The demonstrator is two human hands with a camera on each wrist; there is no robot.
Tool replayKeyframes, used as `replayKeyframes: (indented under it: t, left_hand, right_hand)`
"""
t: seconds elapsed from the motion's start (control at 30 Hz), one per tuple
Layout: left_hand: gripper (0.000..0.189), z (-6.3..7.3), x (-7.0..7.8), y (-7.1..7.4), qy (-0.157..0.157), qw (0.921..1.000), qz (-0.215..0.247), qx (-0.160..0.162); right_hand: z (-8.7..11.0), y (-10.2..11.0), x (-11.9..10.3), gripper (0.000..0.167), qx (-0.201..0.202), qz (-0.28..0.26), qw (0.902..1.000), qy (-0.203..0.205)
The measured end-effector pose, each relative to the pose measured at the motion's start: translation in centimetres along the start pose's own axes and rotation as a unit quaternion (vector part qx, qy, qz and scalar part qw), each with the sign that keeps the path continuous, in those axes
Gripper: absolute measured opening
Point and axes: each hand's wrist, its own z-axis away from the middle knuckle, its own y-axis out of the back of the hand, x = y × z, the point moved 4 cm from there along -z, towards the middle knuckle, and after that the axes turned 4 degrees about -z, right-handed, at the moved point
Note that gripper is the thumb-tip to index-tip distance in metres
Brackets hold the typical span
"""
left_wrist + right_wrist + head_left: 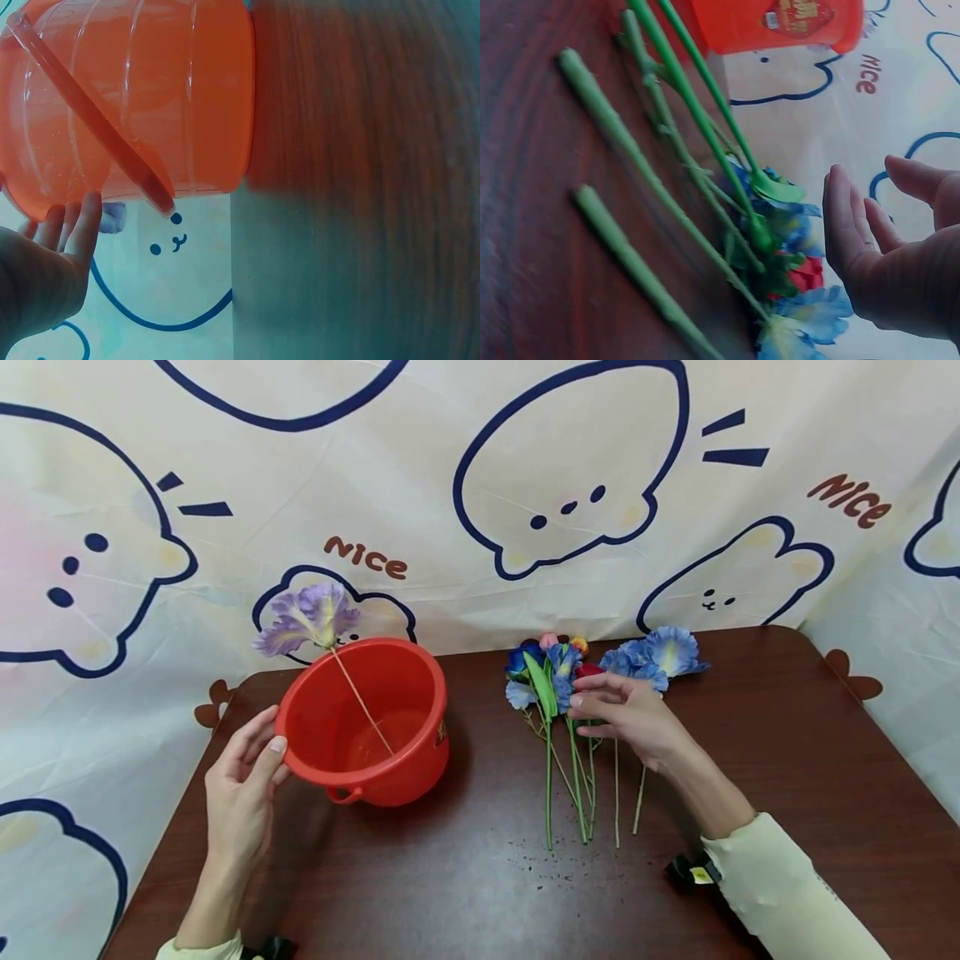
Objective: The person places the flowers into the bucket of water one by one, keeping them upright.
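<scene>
My left hand holds the near left rim of the red bucket, thumb at the lip and fingers against the outer wall. One purple artificial iris leans in the bucket, its bloom above the far left rim and its stem slanting down inside. In the right wrist view, my right hand has its fingers loosely extended with nothing between them. It hovers over several artificial flowers on the table, beside a red flower and blue irises. Green stems point toward me.
The brown table backs onto a cartoon-printed cloth. Small dark crumbs are scattered just in front of the stems. A red handle hangs across the bucket's side. Black wrist straps sit at the sleeve cuffs.
</scene>
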Motion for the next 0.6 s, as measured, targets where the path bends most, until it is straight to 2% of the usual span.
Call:
replayKeyframes:
  t: [0.27, 0.6]
  left_hand:
    - [0.048, 0.0, -0.1, 0.0, -0.002, 1.0000, 0.004, 0.001]
    - [0.047, -0.1, -0.1, 0.0, -0.004, 0.9999, 0.012, 0.000]
  right_hand:
    - [-1.0, -0.9, 1.9, 0.054, -0.002, 0.000, 0.9995, -0.033]
    - [-1.4, -1.3, 2.8, 0.054, -0.003, 0.022, 0.9986, -0.048]
